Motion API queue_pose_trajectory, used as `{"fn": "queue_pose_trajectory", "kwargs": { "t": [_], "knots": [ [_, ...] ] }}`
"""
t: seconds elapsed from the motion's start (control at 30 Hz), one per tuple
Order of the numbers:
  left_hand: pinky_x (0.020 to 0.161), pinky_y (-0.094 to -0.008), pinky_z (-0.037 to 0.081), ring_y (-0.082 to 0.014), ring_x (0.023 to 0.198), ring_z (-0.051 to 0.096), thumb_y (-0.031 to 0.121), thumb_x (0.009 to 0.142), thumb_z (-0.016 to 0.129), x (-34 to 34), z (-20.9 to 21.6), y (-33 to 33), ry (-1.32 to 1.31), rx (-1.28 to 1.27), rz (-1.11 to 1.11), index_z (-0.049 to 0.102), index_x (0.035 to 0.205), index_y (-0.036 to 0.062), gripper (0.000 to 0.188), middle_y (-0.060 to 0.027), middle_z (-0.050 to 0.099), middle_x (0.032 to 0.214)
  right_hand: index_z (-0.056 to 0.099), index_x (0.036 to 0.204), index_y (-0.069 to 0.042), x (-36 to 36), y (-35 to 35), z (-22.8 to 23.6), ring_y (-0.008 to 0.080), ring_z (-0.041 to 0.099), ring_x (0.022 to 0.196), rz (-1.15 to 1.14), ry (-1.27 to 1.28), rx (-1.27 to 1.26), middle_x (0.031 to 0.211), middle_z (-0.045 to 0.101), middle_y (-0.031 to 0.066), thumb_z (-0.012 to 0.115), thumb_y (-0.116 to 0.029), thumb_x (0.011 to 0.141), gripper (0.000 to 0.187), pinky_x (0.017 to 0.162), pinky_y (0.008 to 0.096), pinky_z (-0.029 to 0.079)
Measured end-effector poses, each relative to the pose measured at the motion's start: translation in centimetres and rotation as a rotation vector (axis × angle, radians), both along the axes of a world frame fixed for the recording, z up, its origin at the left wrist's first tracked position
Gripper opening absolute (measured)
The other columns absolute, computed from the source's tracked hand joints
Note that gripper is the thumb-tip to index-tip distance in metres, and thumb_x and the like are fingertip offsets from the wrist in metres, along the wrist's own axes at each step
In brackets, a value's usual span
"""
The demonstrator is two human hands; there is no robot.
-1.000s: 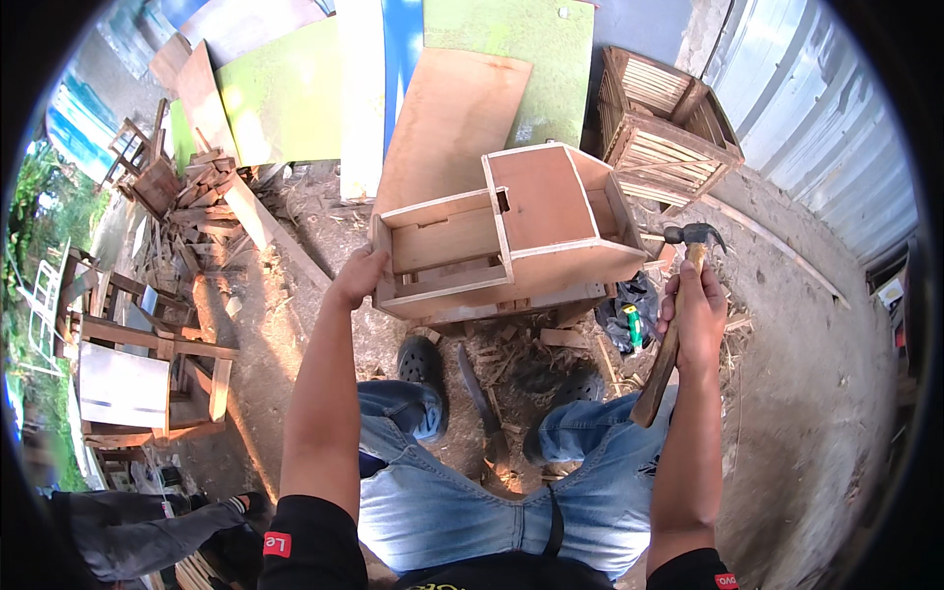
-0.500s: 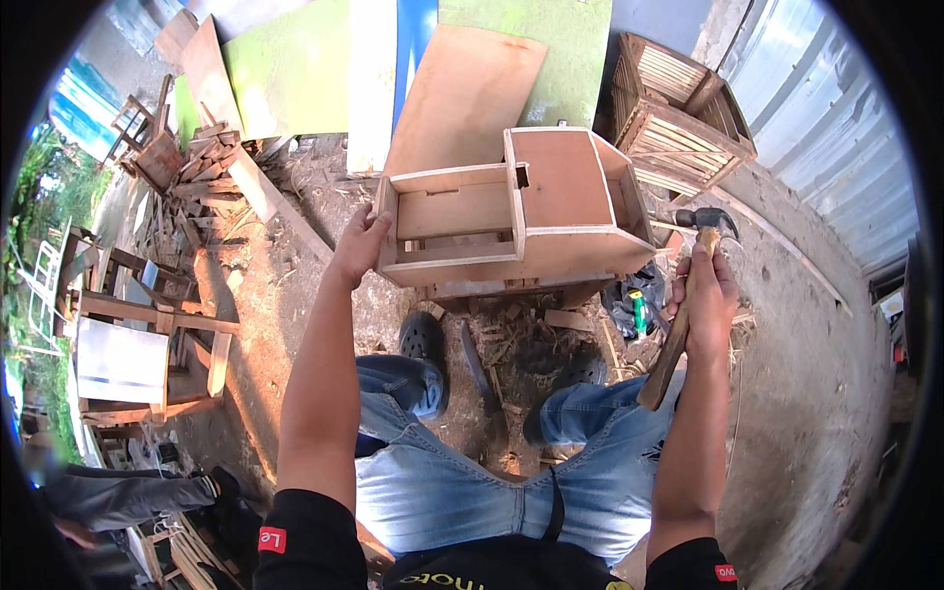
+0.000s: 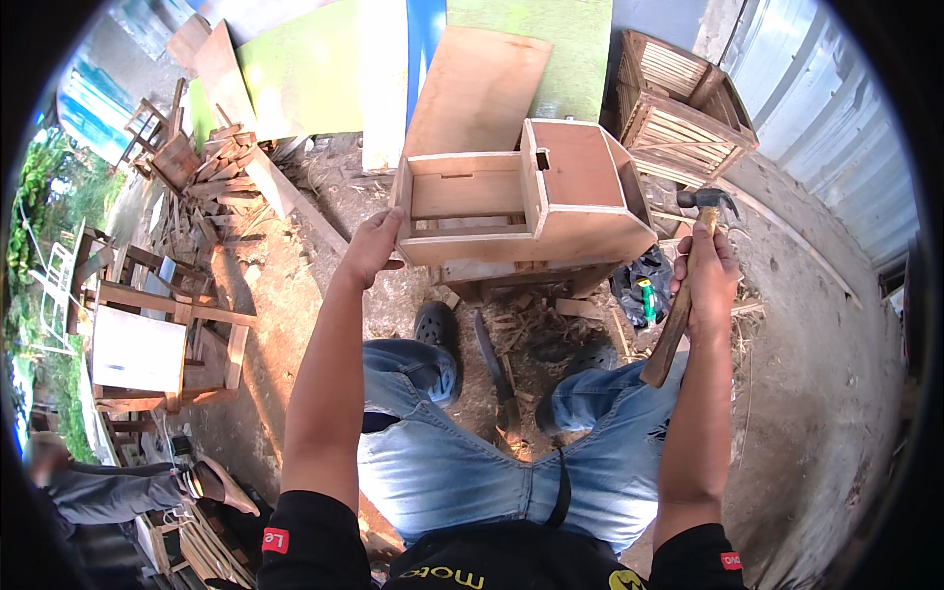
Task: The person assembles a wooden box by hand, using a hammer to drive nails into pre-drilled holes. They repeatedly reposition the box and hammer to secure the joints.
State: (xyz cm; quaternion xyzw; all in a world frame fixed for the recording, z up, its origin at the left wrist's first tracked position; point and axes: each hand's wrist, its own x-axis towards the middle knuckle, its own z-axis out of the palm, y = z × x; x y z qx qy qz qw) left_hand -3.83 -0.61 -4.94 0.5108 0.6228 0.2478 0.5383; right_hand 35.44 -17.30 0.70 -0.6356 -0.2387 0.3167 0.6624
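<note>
One hammer (image 3: 672, 336), gripped in right hand (image 3: 712, 280); one plywood box (image 3: 551, 241), its left end touched by spread left hand (image 3: 372, 244) I'd brace firmly.

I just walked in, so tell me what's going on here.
A person's left hand touches the left end of a pale brown, partly open plywood box on a low wooden stand. Their right hand grips a dark-headed, wooden-handled claw hammer, head up and apart from the box.
</note>
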Motion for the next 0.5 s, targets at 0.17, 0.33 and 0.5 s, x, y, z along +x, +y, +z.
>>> {"fn": "queue_pose_trajectory", "kwargs": {
  "t": [0.17, 0.33, 0.5],
  "knots": [
    [0.085, -0.0422, 0.058, -0.0219, 0.107, 0.063, 0.039, 0.104, 0.047, -0.9, 0.1, -0.3, -0.035, -0.056, 0.019, 0.053, 0.137, 0.0042, 0.049, -0.0088, 0.063, 0.123, 0.056, 0.089, -0.003, 0.1, 0.0, 0.1, 0.0074, 0.047, 0.049, -0.01, 0.006, -0.021, 0.073, 0.056, 0.0028, 0.056, -0.025, 0.101, 0.025, 0.038, 0.0243, 0.041],
    [0.089, -0.0404, 0.056, -0.0217, 0.111, 0.062, 0.032, 0.102, 0.052, -2.0, 0.7, -1.5, -0.052, -0.031, -0.063, 0.046, 0.145, 0.0008, 0.053, -0.0072, 0.061, 0.13, 0.057, 0.089, -0.004, 0.1, 0.0, 0.1, 0.0072, 0.048, 0.05, 0.017, -0.033, -0.024, 0.073, 0.056, 0.0024, 0.056, -0.025, 0.101, 0.025, 0.039, 0.0242, 0.041],
    [0.077, -0.0302, 0.053, -0.0132, 0.101, 0.062, 0.02, 0.097, 0.06, -1.7, 0.3, -3.6, -0.042, 0.144, -0.154, 0.046, 0.148, 0.004, 0.055, -0.0056, 0.063, 0.129, 0.057, 0.09, -0.004, -0.3, 0.2, 0.1, 0.0071, 0.049, 0.05, 0.017, -0.037, -0.042, 0.073, 0.057, 0.0026, 0.056, -0.025, 0.101, 0.024, 0.038, 0.0239, 0.041]
  ]
}}
